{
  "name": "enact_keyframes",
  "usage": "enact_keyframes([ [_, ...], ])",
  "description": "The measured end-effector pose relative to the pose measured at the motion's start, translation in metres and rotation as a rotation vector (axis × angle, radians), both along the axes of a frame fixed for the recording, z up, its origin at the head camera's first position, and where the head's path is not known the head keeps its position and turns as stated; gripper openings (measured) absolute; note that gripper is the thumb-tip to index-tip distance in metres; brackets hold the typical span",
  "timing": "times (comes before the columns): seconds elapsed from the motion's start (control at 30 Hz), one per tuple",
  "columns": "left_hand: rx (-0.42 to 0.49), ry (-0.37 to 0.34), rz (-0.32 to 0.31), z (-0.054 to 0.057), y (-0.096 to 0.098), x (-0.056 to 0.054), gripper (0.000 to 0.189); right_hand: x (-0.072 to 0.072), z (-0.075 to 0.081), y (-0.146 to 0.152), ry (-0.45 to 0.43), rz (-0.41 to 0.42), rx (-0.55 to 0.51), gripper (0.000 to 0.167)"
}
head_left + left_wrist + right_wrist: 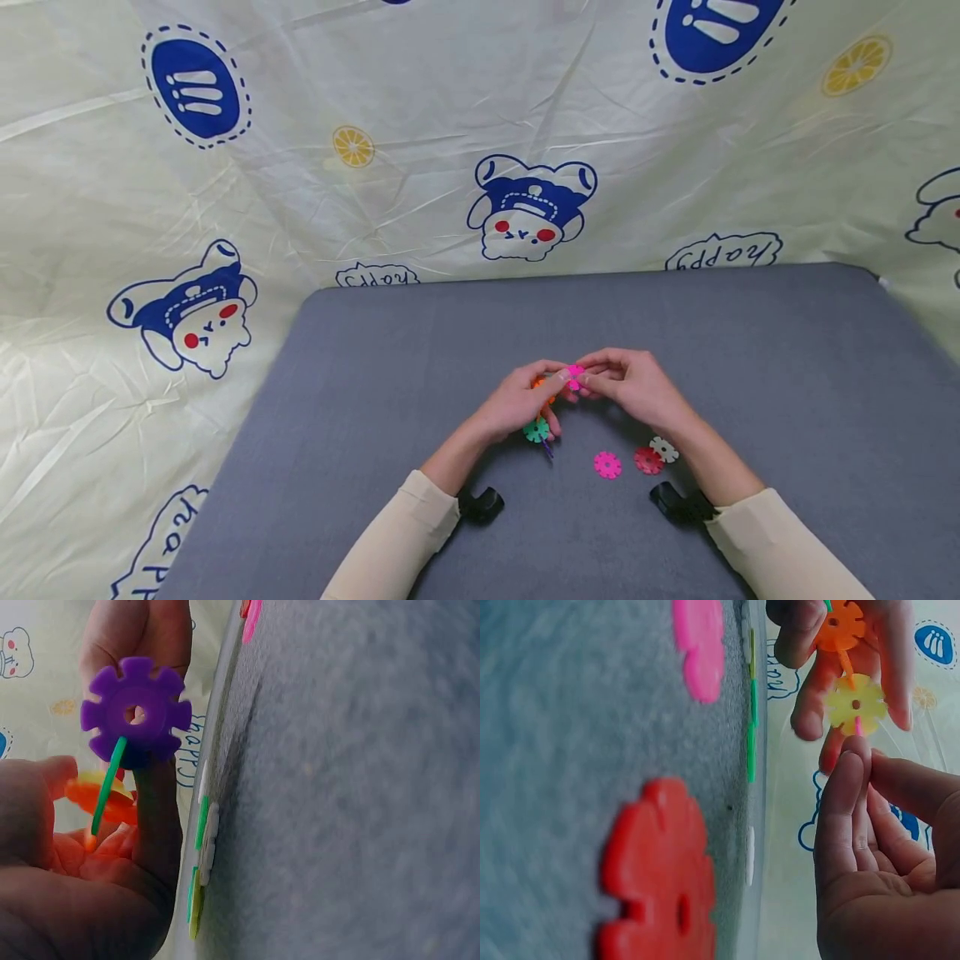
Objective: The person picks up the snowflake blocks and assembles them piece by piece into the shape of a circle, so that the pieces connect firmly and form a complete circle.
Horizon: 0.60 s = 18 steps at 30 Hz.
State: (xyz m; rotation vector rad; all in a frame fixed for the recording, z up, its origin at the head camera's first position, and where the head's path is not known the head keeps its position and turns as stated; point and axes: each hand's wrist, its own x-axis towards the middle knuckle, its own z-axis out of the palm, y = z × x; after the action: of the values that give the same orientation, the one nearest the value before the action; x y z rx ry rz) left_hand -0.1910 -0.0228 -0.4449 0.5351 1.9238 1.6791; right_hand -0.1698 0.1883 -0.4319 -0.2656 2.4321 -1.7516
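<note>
My left hand [517, 404] holds a chain of notched plastic snowflake discs joined at their slots. In the left wrist view a purple disc [135, 709] hangs at the near end, with a green disc [109, 787] edge-on behind it. An orange disc [844, 626] and a yellow disc [855, 706] show in the right wrist view, among the left fingers. My right hand [637, 387] pinches a pink disc [575, 379] between thumb and fingers. Its edge meets the yellow disc's lower rim, and the right fingertips cover much of it.
On the grey table [420, 375] lie a pink disc [607, 465], a red disc [647, 461] and a white disc [665, 450] overlapping the red one. The left wrist view shows more flat discs, green [201, 823] and yellow [196, 904] among them. A printed cloth [420, 208] hangs behind.
</note>
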Motion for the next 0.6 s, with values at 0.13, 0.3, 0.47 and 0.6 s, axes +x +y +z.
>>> enact_keyframes([
  [0.13, 0.008, -0.007, -0.018, 0.0, 0.001, 0.001, 0.038, 0.001, 0.001, 0.0, 0.012, 0.03, -0.01, 0.033],
  [0.3, 0.045, -0.021, 0.013, -0.001, 0.0, 0.001, 0.038, 0.001, 0.0, 0.003, 0.049, 0.066, 0.081, 0.036],
  [0.47, 0.034, 0.02, 0.069, -0.003, -0.002, 0.0, 0.041, -0.001, -0.003, 0.011, 0.079, 0.207, 0.231, 0.035],
  [0.6, 0.018, 0.067, 0.117, -0.002, -0.002, -0.002, 0.038, 0.0, -0.001, 0.017, 0.07, 0.398, 0.313, 0.034],
])
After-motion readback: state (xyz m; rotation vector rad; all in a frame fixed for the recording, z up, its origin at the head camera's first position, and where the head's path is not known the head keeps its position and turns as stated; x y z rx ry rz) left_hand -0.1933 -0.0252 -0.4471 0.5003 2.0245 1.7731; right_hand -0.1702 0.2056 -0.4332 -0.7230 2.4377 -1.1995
